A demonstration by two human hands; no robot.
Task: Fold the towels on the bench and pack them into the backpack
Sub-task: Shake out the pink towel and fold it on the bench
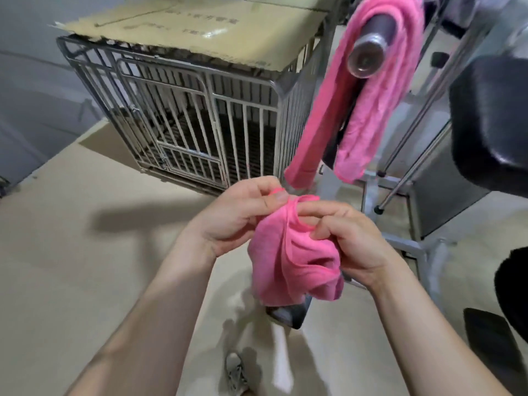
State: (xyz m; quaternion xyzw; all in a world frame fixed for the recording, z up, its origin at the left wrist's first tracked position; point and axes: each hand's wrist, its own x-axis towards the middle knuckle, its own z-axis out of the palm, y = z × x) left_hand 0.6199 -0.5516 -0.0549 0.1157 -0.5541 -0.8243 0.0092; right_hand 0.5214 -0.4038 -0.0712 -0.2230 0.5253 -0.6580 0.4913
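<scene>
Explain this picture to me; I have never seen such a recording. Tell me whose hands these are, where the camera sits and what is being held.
There is no machine here: a person works with bare hands. The single picture comes from a wide-angle camera worn on the person's head, looking forward and down, so both arms reach in from the bottom edge. The left hand and the right hand hold one crumpled pink towel in the air between them, each grip pinching it near its upper edge. A second pink towel hangs over a metal bar at the upper right. Behind them stands a wire cage topped with cardboard, on a pale floor.
</scene>
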